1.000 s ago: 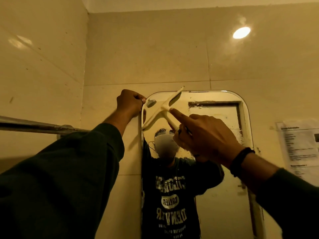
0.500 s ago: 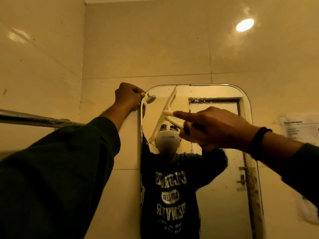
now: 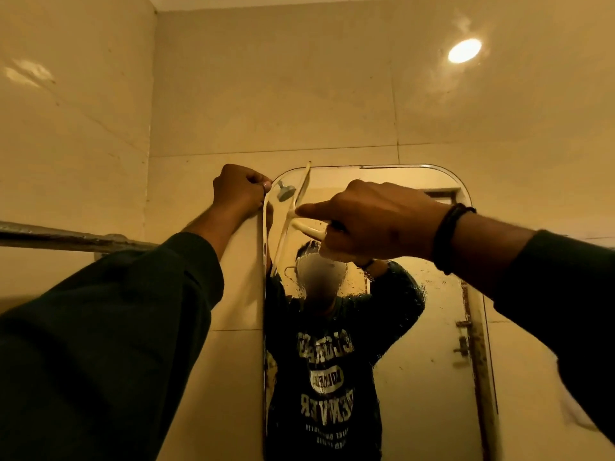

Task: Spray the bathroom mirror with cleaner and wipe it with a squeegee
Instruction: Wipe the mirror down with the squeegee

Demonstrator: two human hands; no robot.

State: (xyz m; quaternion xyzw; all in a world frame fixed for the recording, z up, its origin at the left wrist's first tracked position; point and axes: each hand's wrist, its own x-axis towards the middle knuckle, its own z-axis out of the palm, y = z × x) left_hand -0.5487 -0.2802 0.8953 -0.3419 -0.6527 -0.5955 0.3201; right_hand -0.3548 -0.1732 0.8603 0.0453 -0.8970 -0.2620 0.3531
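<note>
Legible writing is confined to the reflection in the mirror [image 3: 416,361]: a dark sweatshirt printed with pale block letters, reversed by the glass. The bottom large line reads "DENVER" when flipped; the arched line above and the small lines beneath cannot be made out.

The squeegee [image 3: 293,214] is pale plastic and lies against the upper left part of the mirror. Its blade stands near upright, leaning slightly, with the top end at the mirror's top edge and the lower end close to the left edge. The right hand [image 3: 376,224] grasps the handle, forefinger stretched along it toward the blade; a dark band [image 3: 449,234] circles that wrist. The left hand [image 3: 239,191] is clenched at the mirror's top left corner, fingers curled over the edge; whether it actually grips the rim cannot be told.

The glass is a tall panel with rounded corners, fixed to the wall [image 3: 266,94]. Droplets and streaks mark its middle and right portion. It reflects a shower head [image 3: 285,192] and a door with a latch.

The walls are large glossy beige tiles with thin joints, meeting in a corner at left. A round light [image 3: 464,50] glares at upper right. A metal rail [image 3: 60,236] runs along the left wall behind the left sleeve [image 3: 116,327].
</note>
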